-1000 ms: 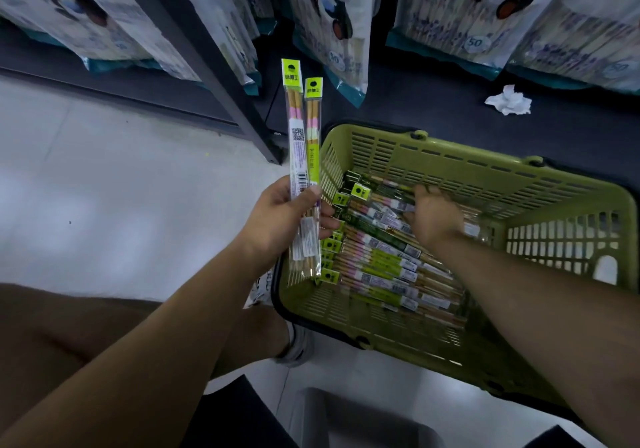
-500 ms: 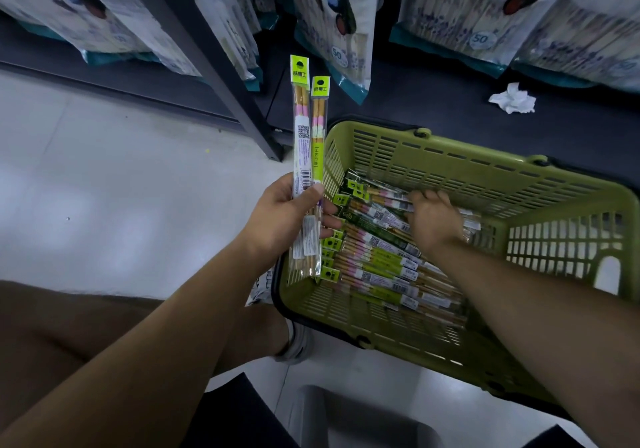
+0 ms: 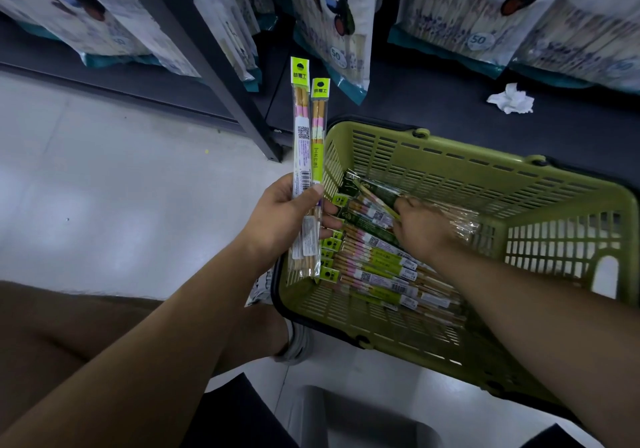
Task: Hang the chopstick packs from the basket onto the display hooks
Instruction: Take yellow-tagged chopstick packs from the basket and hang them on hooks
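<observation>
Left hand grips two packs upright (labels on top); right hand pinches a dark pack inside the basket

The left hand grips two chopstick packs upright at the left rim of the green basket. Inside, the right hand pinches a dark green pack, tilted above the piled packs. A crumpled tissue lies on the dark shelf base behind.
</observation>
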`<state>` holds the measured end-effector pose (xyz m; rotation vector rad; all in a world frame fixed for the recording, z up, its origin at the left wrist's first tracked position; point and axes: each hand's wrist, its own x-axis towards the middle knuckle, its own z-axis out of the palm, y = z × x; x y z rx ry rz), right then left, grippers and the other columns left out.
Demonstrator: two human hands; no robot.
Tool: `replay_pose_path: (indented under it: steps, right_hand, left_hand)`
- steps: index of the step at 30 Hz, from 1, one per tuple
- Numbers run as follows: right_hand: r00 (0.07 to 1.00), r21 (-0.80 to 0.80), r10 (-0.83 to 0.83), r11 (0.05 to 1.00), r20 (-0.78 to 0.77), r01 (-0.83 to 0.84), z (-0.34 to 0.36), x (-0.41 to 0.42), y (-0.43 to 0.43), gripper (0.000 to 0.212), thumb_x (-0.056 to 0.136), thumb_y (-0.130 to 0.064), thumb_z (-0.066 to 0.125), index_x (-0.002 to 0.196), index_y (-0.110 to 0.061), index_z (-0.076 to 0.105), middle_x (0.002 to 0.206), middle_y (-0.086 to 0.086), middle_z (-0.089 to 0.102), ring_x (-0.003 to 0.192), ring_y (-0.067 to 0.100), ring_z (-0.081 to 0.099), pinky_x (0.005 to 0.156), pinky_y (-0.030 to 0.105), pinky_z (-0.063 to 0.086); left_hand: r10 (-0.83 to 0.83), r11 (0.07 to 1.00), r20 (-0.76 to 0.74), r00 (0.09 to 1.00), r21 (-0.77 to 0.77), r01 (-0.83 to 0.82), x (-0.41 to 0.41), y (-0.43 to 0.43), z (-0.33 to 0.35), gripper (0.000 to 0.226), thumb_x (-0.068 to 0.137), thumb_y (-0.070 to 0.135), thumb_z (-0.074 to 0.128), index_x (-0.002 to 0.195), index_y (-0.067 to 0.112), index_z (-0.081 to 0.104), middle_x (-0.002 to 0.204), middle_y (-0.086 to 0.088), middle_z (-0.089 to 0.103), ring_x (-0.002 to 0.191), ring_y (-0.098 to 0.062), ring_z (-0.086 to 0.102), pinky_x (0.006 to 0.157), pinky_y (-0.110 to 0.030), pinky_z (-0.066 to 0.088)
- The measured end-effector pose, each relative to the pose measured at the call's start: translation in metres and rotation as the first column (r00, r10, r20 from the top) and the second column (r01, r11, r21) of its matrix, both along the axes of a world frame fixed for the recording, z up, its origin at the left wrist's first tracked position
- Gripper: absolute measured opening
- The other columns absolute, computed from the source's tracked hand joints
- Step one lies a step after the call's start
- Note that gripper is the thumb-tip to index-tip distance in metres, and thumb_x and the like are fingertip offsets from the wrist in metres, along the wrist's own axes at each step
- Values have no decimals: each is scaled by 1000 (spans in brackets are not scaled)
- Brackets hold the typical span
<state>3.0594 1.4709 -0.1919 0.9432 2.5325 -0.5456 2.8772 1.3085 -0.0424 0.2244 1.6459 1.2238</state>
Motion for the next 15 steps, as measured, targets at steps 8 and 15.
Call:
replay_pose_path:
  steps: [8,15]
  right_hand:
    - [992,64,-47,997,113,40,0,-6,1,25,93,-18,65,116,-12,59,111,13,68,101,31,65,69,31,42]
    - [989,-15,-44,999,140,46,5,-6,9,18,95,-24,61,108,-13,65,109,15,68,100,32,67,68,31,44]
  left_hand:
    - [4,1000,6,1000,4,-4,0,0,-1,17,107,14,52,117,0,55,85,-15,71,72,-29,75,61,-33,61]
    - [-4,1000,0,1000,8,4,0,-1,-1,17,108,14,51,117,1,55,83,-13,72,73,-28,74,60,-32,61]
